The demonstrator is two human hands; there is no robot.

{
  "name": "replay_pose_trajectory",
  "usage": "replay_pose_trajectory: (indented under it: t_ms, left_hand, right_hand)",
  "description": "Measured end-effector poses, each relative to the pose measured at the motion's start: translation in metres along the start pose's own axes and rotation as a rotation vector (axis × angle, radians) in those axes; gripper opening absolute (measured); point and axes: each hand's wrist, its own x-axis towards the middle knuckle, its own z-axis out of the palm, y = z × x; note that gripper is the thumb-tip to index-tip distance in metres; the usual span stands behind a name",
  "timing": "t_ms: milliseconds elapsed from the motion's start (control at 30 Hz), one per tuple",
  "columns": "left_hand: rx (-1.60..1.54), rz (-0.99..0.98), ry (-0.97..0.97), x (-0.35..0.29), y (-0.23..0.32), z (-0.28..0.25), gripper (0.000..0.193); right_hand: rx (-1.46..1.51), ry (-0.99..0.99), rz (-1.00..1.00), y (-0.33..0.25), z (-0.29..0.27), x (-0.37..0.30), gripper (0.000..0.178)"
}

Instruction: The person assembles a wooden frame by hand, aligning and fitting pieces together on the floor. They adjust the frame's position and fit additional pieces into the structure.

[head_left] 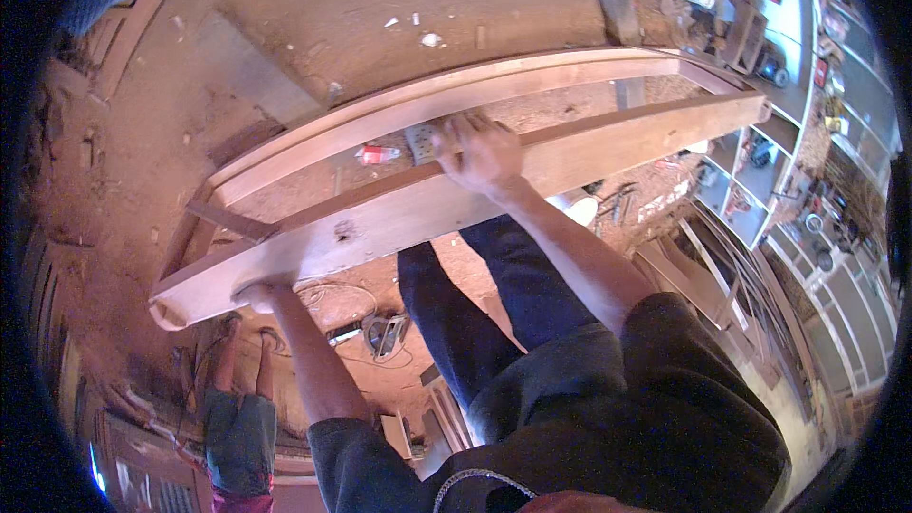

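A long wooden frame spans the view in front of my legs, its near board tilted and its right end higher in the picture. Over the upper edge of that board, about midway along, my right hand is closed with bent fingers. Toward the left end, my left hand grips the board's lower edge, and its fingers are partly hidden by the wood. A short crosspiece joins the two long boards near that end. A dark knot marks the near board between my hands.
Beyond the frame a flat plank lies on the dusty floor. A red and white packet shows through the frame. Behind it are a power tool and cable. Another person works lower left. Shelves and stacked boards line the right.
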Motion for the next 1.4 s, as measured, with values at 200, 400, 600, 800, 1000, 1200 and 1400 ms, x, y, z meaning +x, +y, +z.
replay_pose_trajectory:
  t_ms: [200,400,600,800,1000,1200,1400]
  left_hand:
    - [-0.262,-0.163,-0.063,-0.055,0.041,0.011,0.088]
    - [0.029,0.019,0.049,0.016,0.002,0.018,0.092]
    - [0.23,0.027,0.08,-0.04,0.027,0.007,0.094]
    - [0.076,-0.012,0.054,-0.009,0.02,0.003,0.094]
    - [-0.078,0.02,0.0,-0.044,0.028,0.004,0.099]
    - [-0.499,-0.021,-0.14,-0.1,0.035,-0.01,0.104]
    - [-0.286,-0.085,-0.134,-0.131,-0.065,-0.063,0.089]
  right_hand:
    - [-0.073,-0.5,0.237,-0.009,-0.025,0.021,0.062]
    - [-0.047,-0.588,0.224,-0.011,-0.03,0.022,0.067]
    - [-0.089,-0.519,0.202,-0.009,-0.029,0.02,0.068]
    - [-0.095,-0.499,0.215,-0.013,-0.031,0.024,0.064]
    - [-0.015,-0.359,0.181,-0.008,-0.027,0.018,0.058]
    - [-0.014,-0.315,0.223,-0.01,-0.026,0.017,0.052]
    - [-0.001,-0.277,0.201,-0.011,-0.024,0.018,0.046]
